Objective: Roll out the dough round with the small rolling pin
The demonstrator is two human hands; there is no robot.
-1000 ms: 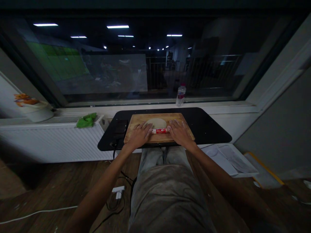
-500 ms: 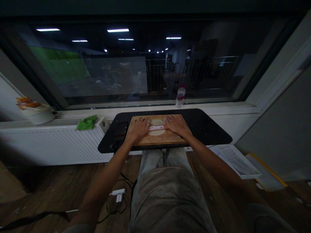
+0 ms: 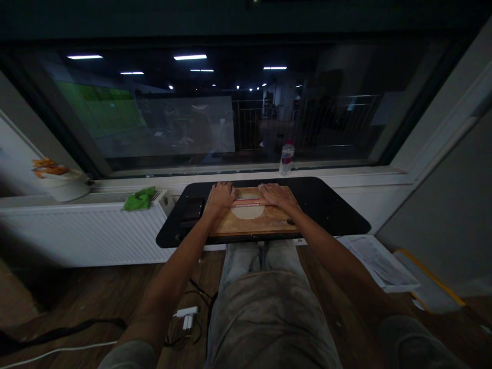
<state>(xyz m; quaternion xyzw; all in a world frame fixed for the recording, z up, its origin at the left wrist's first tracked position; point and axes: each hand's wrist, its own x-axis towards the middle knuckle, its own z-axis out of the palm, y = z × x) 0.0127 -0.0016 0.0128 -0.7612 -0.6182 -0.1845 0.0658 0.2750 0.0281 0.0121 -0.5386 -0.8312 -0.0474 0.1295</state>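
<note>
A rolling pin (image 3: 248, 203) with a red-and-white label lies crosswise over a round, flat sheet of dough (image 3: 248, 212). The dough rests on a wooden board (image 3: 269, 225), and part of it shows beyond the pin. My left hand (image 3: 223, 195) is closed over the pin's left end, fingers pointing to the board's far edge. Over the right end, my right hand (image 3: 273, 193) bends its fingers forward in the same way. Both hands look pale with flour at the fingertips. The pin's ends are hidden beneath my hands.
The board lies on a black table (image 3: 330, 210) below a window. A dark phone-like object (image 3: 192, 210) is left of the board. A water bottle (image 3: 286, 158) stands on the sill. A green cloth (image 3: 140, 198) lies on the radiator (image 3: 92, 230). Cables and a white charger (image 3: 187, 318) are on the floor.
Both hands have moved forward on the board, and the pin has rolled with them, turning its label. More dough shows on the near side. The view has shifted slightly.
</note>
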